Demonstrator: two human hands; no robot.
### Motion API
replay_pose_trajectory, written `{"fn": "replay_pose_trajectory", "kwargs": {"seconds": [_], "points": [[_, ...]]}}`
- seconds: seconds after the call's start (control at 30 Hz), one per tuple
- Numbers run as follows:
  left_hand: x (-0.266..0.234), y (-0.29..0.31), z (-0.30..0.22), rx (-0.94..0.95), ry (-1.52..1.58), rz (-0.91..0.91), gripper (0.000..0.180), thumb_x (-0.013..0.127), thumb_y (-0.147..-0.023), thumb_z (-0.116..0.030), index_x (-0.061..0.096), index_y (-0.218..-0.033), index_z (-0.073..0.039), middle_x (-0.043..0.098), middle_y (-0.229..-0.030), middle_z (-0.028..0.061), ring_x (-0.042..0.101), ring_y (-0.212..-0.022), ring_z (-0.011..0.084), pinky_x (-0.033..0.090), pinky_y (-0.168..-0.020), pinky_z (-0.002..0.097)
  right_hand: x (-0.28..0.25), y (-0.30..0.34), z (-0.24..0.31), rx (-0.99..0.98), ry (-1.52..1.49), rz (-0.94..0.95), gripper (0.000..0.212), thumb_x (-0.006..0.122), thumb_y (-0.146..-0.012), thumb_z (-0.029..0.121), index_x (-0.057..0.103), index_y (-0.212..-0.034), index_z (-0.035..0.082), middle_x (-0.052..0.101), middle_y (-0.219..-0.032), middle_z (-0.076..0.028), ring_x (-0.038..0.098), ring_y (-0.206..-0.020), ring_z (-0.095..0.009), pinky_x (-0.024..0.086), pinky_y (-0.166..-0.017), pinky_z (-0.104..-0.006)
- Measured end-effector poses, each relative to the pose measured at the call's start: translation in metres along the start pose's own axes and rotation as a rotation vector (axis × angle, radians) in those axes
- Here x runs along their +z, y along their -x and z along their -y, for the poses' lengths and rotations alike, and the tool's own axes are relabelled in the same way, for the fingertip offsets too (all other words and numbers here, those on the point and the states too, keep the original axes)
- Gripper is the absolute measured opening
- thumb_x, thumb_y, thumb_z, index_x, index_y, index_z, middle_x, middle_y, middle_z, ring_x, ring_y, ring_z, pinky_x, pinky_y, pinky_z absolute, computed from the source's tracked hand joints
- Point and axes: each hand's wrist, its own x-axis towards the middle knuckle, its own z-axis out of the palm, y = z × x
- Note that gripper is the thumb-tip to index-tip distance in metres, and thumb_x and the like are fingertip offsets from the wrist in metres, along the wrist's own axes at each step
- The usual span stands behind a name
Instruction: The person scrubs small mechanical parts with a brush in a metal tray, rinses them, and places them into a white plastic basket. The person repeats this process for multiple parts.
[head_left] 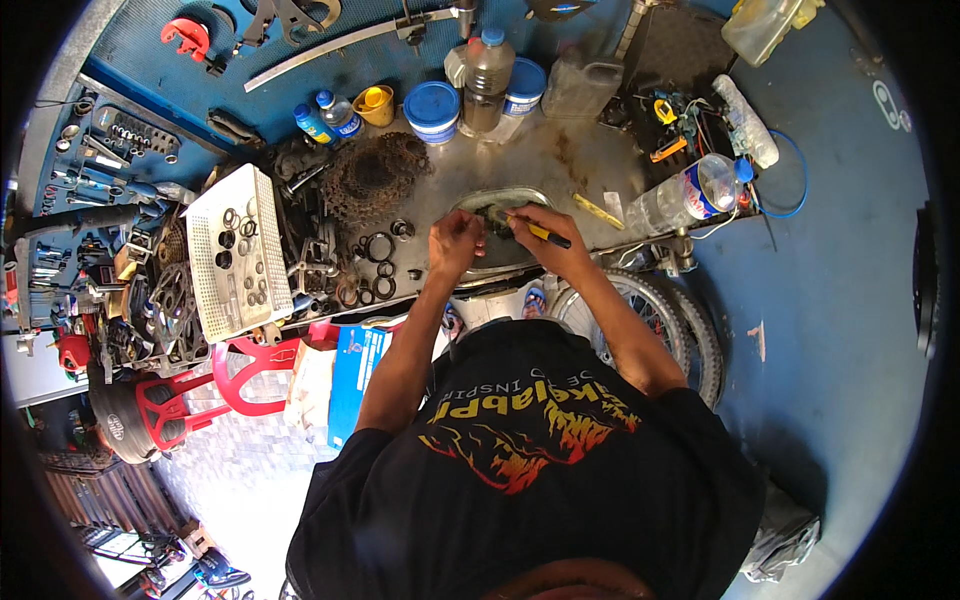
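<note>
My right hand is closed around a tool with a yellow-and-black handle; its working end points left, over a shallow oval metal tray, and its kind is unclear. My left hand is closed, fingertips pinched together at the tray's left rim. Whatever it may hold is too small to make out. Dark contents sit in the tray, partly hidden by both hands. Left of the tray, black rings lie on the metal workbench. A yellow stick-like piece rests to the right.
Greasy sprockets are piled at the back left, beside a white perforated basket of rings. Blue-lidded tubs and a dark-filled bottle stand behind. A clear bottle lies right. Bicycle wheels stand below the bench edge.
</note>
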Motion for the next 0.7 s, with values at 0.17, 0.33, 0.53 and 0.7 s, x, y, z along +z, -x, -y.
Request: {"fn": "replay_pose_trajectory", "kwargs": {"seconds": [0.17, 0.33, 0.53, 0.7], "points": [[0.0, 0.0, 0.002, -0.038, -0.001, 0.028, 0.014, 0.066, -0.101, -0.009, 0.07, -0.1, 0.004, 0.072, -0.084, 0.009, 0.067, -0.068, 0.0125, 0.059, -0.057, 0.0297, -0.002, 0.001, -0.009, -0.14, -0.061, 0.094, 0.02, 0.076, -0.098, 0.009, 0.078, -0.117, 0.004, 0.078, -0.103, -0.01, 0.072, -0.09, -0.017, 0.056, -0.081, -0.0307], [0.0, 0.003, 0.004, -0.08, 0.021, 0.041, 0.015, 0.067, -0.102, -0.013, 0.07, -0.103, 0.002, 0.072, -0.088, 0.0085, 0.068, -0.073, 0.0144, 0.062, -0.064, 0.0306, -0.001, -0.007, -0.026, 0.019, -0.095, -0.025, 0.022, 0.077, -0.097, 0.014, 0.078, -0.117, 0.005, 0.08, -0.105, -0.01, 0.074, -0.094, -0.016, 0.057, -0.084, -0.0307], [0.011, 0.007, -0.003, -0.066, 0.109, 0.041, 0.015, 0.066, -0.104, -0.012, 0.07, -0.107, 0.002, 0.073, -0.093, 0.0083, 0.069, -0.078, 0.0142, 0.063, -0.064, 0.0312, 0.01, -0.011, -0.03, 0.494, -0.277, 0.108, 0.02, 0.078, -0.098, 0.021, 0.078, -0.11, 0.005, 0.079, -0.1, -0.003, 0.071, -0.094, -0.013, 0.055, -0.088, -0.0294], [0.015, 0.007, -0.002, -0.073, 0.05, 0.072, 0.016, 0.066, -0.105, -0.012, 0.071, -0.11, 0.002, 0.073, -0.095, 0.0075, 0.069, -0.077, 0.0141, 0.062, -0.065, 0.0299, 0.017, -0.014, -0.035, 0.222, -0.232, 0.023, 0.021, 0.08, -0.096, 0.025, 0.077, -0.1, 0.004, 0.076, -0.094, -0.005, 0.069, -0.092, -0.015, 0.053, -0.086, -0.031]]}}
